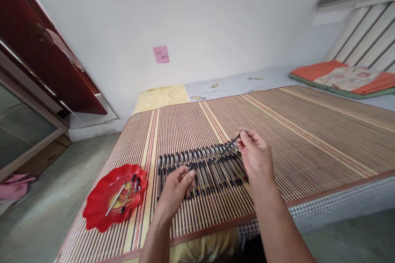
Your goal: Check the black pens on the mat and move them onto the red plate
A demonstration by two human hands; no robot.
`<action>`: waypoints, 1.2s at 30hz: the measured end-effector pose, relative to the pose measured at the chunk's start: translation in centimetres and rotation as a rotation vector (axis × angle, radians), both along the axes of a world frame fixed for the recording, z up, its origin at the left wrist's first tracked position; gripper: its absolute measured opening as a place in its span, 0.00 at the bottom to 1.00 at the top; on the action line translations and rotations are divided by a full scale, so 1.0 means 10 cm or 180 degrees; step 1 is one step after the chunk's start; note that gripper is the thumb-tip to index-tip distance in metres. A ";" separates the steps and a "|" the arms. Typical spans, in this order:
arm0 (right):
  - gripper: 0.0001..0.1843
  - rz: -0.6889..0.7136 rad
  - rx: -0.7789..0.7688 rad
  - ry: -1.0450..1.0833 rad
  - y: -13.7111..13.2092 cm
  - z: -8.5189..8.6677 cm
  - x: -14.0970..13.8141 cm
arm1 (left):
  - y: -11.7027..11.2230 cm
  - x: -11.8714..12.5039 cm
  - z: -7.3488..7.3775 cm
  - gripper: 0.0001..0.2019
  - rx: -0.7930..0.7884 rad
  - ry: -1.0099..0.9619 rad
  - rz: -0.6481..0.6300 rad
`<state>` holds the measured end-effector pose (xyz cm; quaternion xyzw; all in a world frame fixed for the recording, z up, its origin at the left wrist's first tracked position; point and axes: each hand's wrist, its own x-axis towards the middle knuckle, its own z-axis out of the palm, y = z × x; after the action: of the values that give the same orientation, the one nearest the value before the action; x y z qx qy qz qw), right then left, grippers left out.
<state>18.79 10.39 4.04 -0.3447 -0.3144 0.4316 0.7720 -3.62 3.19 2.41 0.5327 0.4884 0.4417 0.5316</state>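
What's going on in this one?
Over a striped slatted mat, a person's right grip holds a slim dark rod; the left grip pinches a small black piece, possibly a cap. Black-capped pens lie side by side beneath. Left of them, a red scalloped plate holds a white stick and pen-like pieces.
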 end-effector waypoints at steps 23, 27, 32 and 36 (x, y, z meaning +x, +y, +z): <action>0.08 0.2045 0.0149 -0.0768 -0.22 0.10 -0.39 | -0.06 0.19 0.10 0.20 -0.0433 -0.1357 -0.0024; 0.10 0.1442 0.0105 -0.0978 -0.25 0.10 -0.51 | -0.08 0.23 0.05 0.20 -0.0323 -0.1086 -0.0010; 0.10 0.1208 0.0196 -0.1135 -0.31 0.13 -0.63 | -0.09 0.24 0.04 0.18 -0.0263 -0.0985 -0.0036; 0.09 0.1202 0.0289 -0.1205 -0.35 0.17 -0.60 | -0.10 0.22 0.09 0.18 0.0114 -0.0566 0.0198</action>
<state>12.76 6.93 5.74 -0.3195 -0.5310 0.4813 0.6200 -1.46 2.20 3.35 0.4854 0.4476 0.5122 0.5493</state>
